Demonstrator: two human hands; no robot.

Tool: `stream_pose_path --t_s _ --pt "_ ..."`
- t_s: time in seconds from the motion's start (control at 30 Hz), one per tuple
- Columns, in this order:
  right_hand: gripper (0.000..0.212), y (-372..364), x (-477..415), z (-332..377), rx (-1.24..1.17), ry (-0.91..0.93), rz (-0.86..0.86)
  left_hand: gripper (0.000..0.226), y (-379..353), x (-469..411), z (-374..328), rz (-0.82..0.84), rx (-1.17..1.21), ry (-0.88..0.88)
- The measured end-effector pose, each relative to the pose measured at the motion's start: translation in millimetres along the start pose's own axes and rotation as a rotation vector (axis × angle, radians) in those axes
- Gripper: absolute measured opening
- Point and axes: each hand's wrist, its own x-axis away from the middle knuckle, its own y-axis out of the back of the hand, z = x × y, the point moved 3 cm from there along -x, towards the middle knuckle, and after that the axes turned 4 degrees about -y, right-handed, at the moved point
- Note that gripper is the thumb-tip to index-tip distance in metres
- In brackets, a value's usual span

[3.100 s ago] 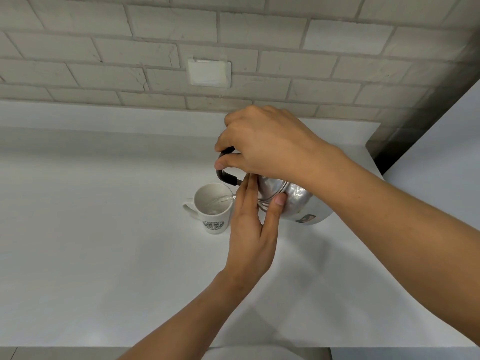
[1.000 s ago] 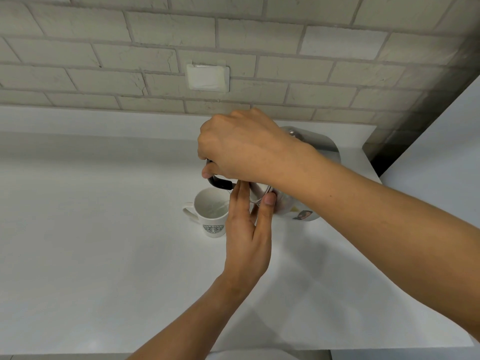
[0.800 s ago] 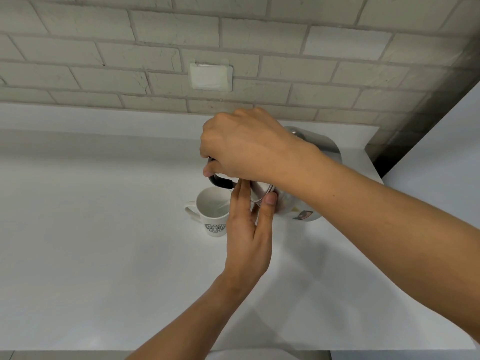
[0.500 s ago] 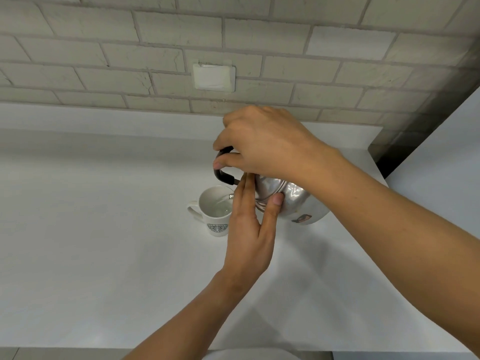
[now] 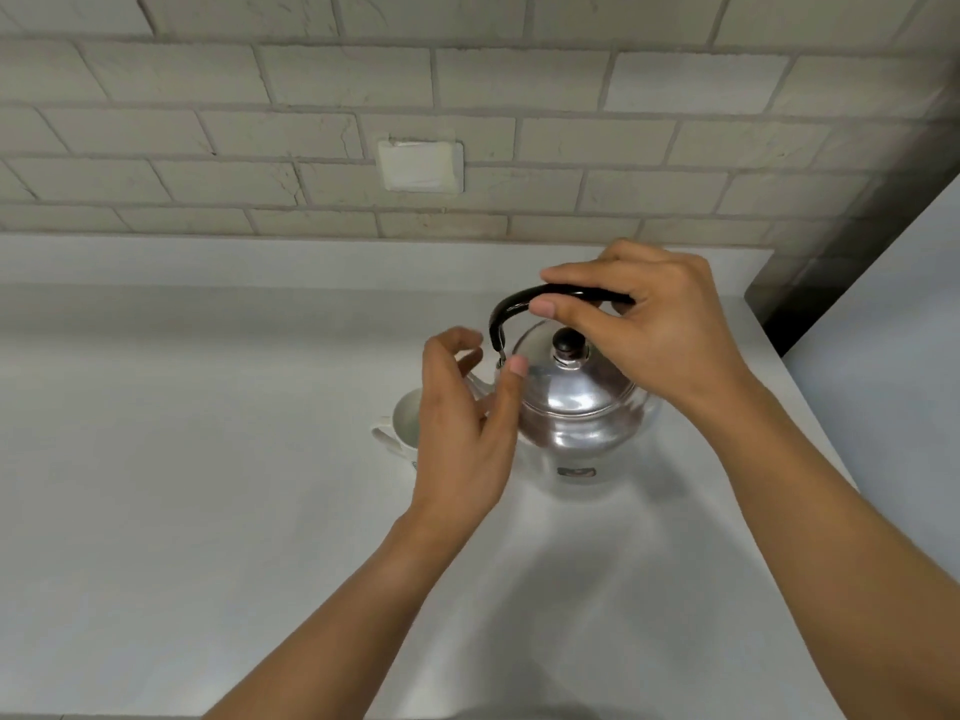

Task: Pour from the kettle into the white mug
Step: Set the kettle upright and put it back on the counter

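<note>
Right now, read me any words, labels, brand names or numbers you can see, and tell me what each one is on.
No text here can be read.
Small dark label on the front of the kettle: too blurred to read.
White mug: its side is mostly hidden behind the left hand; no print is legible.
Blank white plate on the wall: no lettering visible.

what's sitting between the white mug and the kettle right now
In the head view, the left hand sits between them, open, fingers in front of the white mug and thumb against the kettle. Nothing else shows there.
</note>
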Motion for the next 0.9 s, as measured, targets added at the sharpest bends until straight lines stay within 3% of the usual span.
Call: stream_pose_path --t_s 0.1,0.23,0.37,0.47,0.57,0.9 --pt "0.030 1 5 -19 -0.076 -0.061 -0.054 0.044 -4 -27 -3 0.138 -0.105 -0.022" --pt "0.027 -5 3 -45 -0.143 -0.145 -0.066 0.034 -19 -57 3 0.250 -0.245 -0.089" --pt "0.027 -13 -11 -74 -0.193 -0.227 -0.057 0.029 -32 -84 16 0.223 -0.291 -0.112" --pt "0.039 -21 -25 -100 -0.223 -0.302 -0.031 0.029 -42 -111 25 0.212 -0.331 -0.132" --pt "0.048 -30 -31 -132 -0.112 -0.387 -0.035 0.030 -49 -141 38 0.197 -0.376 -0.117" --pt "0.031 -92 -61 -211 -0.037 -0.606 0.178 0.029 -75 -208 92 0.200 -0.333 0.096"
